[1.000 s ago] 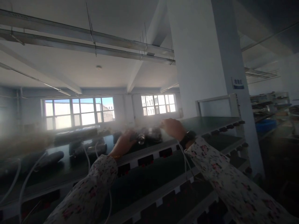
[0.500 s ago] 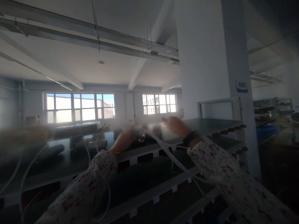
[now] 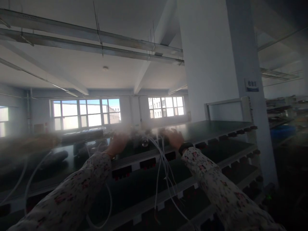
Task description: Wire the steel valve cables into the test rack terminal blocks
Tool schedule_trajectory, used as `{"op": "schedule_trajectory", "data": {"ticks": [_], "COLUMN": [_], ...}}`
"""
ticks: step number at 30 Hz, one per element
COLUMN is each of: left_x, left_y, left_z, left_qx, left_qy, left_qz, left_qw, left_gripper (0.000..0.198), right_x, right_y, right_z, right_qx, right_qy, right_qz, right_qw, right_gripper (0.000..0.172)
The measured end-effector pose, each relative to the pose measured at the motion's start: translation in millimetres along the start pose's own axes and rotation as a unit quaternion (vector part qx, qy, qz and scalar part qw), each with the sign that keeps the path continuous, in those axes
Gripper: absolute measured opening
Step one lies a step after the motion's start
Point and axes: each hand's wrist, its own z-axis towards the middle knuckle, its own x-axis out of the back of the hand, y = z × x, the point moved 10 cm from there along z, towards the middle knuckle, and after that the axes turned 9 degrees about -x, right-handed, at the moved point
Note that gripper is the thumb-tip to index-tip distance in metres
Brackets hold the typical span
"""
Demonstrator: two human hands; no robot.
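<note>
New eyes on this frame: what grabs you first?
The left hand and right hand, in floral sleeves, reach onto the top shelf either side of a small shiny round part, with a bundle of white cables drooping from between them over the shelf edge. Behind, bright windows glare through haze at left, and a broad white pillar fills the upper right.

left hand (image 3: 117, 142), right hand (image 3: 173, 138), both stretched forward
</note>
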Motion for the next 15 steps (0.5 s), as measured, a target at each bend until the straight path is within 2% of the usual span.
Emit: {"op": "schedule_trajectory", "data": {"ticks": [1, 3, 6, 9, 12, 15], "left_x": [-5.0, -12.4, -12.6, -6.4, -4.3, -2.4], "left_y": [-4.0, -9.0, -10.7, -8.8, -6.7, -11.9], "left_z": [0.5, 2.7, 8.0, 12.9, 14.5, 13.3], "left_qx": [-0.002, -0.003, 0.008, 0.026, 0.042, 0.081], "left_qy": [-0.019, -0.051, -0.070, -0.071, -0.077, -0.066], "left_qz": [0.004, 0.012, 0.032, 0.047, 0.043, 0.045], "left_qw": [1.000, 0.999, 0.997, 0.996, 0.995, 0.994], "left_gripper": [0.036, 0.039, 0.046, 0.039, 0.033, 0.033], "right_x": [5.2, 13.4, 9.0, -11.9, -24.5, -23.7], "right_y": [-0.8, -20.8, -83.1, -131.5, -138.6, -122.0], "right_z": [1.2, 0.7, -6.6, -13.3, -13.0, -9.5], "right_qx": [-0.007, 0.000, 0.057, 0.092, 0.083, 0.068], "right_qy": [0.006, 0.022, 0.024, -0.003, -0.010, -0.004], "right_qz": [0.003, 0.016, 0.043, 0.057, 0.064, 0.066], "right_qw": [1.000, 1.000, 0.997, 0.994, 0.994, 0.996], "right_gripper": [0.041, 0.039, 0.037, 0.052, 0.055, 0.053]}}
